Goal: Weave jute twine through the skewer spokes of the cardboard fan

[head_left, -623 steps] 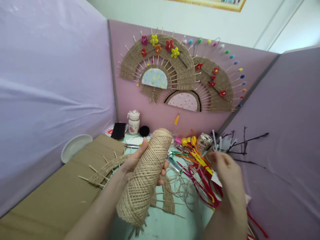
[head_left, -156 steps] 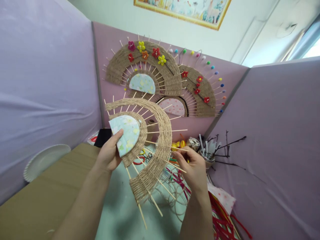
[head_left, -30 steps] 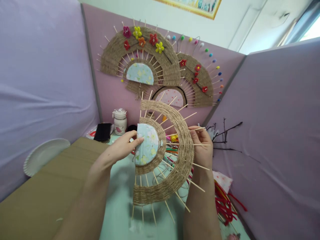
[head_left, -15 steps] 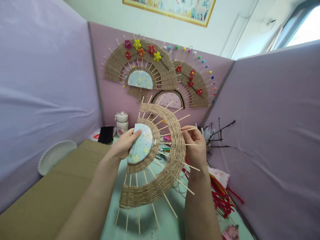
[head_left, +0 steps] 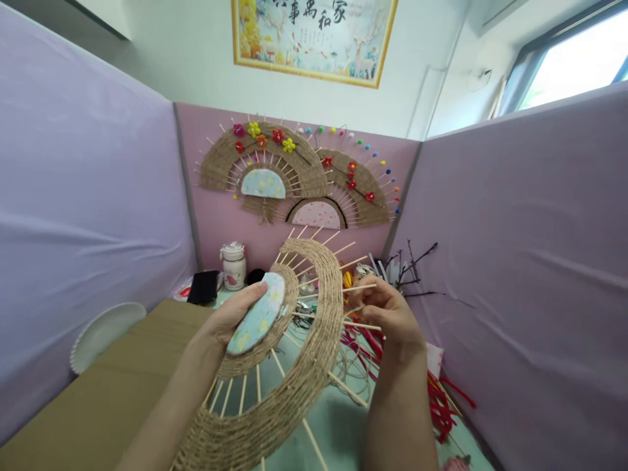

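Observation:
My left hand (head_left: 234, 317) grips a half-round woven fan (head_left: 330, 314), its thumb lying on the blue floral half-disc (head_left: 256, 320) at the centre. Thin wooden sticks radiate from that centre through an inner and a wide outer band of brown twine, and their tips poke past the rim. At the fan's right edge, my right hand (head_left: 390, 314) is closed in a pinch on a strand of twine (head_left: 353, 311) that runs from the outer band. Its fingers sit between two protruding stick ends. The fan tilts, with its lower end closer to me.
Two finished woven fans (head_left: 307, 160) with felt flowers hang on the pink board. A lidded white jar (head_left: 234, 267) and a black phone-like slab (head_left: 203, 288) stand behind left, near a cardboard sheet (head_left: 112, 386). Red fuzzy stems (head_left: 441, 409) and dark twigs (head_left: 412, 265) lie right.
The fan has tilted and come lower and closer, with its bottom end toward me. My right hand has moved off the rim, drawing the twine out. The camera view has tipped upward.

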Available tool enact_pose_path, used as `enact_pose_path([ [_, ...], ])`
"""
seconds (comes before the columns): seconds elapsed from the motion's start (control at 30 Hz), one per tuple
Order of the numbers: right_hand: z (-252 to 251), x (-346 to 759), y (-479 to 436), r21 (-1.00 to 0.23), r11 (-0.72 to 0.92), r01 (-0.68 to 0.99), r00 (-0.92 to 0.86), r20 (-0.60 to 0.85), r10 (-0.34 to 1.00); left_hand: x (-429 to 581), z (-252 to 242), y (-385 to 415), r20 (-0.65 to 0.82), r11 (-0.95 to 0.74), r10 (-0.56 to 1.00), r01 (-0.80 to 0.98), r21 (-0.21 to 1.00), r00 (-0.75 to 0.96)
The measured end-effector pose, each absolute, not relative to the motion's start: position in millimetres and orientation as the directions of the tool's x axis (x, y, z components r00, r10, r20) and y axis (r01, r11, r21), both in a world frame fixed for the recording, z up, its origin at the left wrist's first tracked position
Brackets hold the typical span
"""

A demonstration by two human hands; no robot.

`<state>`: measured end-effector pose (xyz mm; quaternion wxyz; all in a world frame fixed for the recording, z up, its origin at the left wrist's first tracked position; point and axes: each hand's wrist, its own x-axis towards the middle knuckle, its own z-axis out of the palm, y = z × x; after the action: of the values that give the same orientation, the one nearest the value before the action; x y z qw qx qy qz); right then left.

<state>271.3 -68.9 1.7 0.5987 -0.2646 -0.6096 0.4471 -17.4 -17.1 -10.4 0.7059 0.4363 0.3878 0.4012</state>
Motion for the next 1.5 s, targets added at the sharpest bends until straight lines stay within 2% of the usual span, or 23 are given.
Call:
enact_pose_path([
  [0.2, 5.5, 276.5, -60.0, -0.828, 0.560, 0.019, 0.173, 0.555, 0.814, -17.8, -4.5, -17.7, -0.171, 0.251, 0.940, -0.261, 0.932, 0.294],
  [0.33, 10.2, 268.5, -57.8, -0.680, 0.639, 0.358, 0.349, 0.733, 0.584, -19.6, -5.2, -16.4, -0.156, 0.234, 0.943, -0.250, 0.940, 0.294],
  [0.43, 10.9, 266.1, -58.0, -0.594, 0.626, 0.505, 0.364, 0.805, 0.469, -20.5, -8.0, -14.9, -0.146, 0.227, 0.935, -0.229, 0.946, 0.323],
  [0.6, 12.2, 269.0, -60.9, -0.591, 0.623, 0.513, 0.330, 0.806, 0.492, -20.0, -9.3, -15.4, -0.151, 0.222, 0.930, -0.182, 0.958, 0.336],
  [0.73, 18.4, 272.1, -68.7, -0.510, 0.624, 0.592, 0.224, 0.848, 0.481, -20.1, -9.6, -17.7, -0.159, 0.219, 0.927, -0.147, 0.965, 0.338],
  [0.83, 18.2, 276.1, -68.4, -0.514, 0.634, 0.578, 0.202, 0.843, 0.499, -19.3, -10.6, -21.6, -0.155, 0.220, 0.919, -0.142, 0.965, 0.363],
  [0.9, 13.9, 279.7, -63.6, -0.597, 0.624, 0.504, 0.230, 0.789, 0.569, -17.8, -11.6, -24.7, -0.134, 0.202, 0.911, -0.139, 0.969, 0.390],
  [1.0, 5.4, 283.3, -54.5, -0.758, 0.574, 0.310, 0.271, 0.649, 0.710, -14.6, -13.2, -27.7, -0.099, 0.169, 0.896, -0.126, 0.978, 0.434],
  [1.1, 1.4, 281.9, -48.9, -0.839, 0.513, 0.183, 0.255, 0.544, 0.799, -11.6, -12.9, -25.5, -0.081, 0.165, 0.877, -0.138, 0.977, 0.473],
  [1.27, 4.4, 272.3, -43.8, -0.832, 0.525, 0.181, 0.270, 0.555, 0.787, -8.5, -3.6, -13.0, -0.061, 0.175, 0.872, -0.192, 0.966, 0.485],
  [1.5, 2.7, 265.1, -36.2, -0.859, 0.477, 0.187, 0.237, 0.511, 0.826, -9.3, -5.8, 4.4, -0.042, 0.165, 0.829, -0.173, 0.971, 0.557],
])
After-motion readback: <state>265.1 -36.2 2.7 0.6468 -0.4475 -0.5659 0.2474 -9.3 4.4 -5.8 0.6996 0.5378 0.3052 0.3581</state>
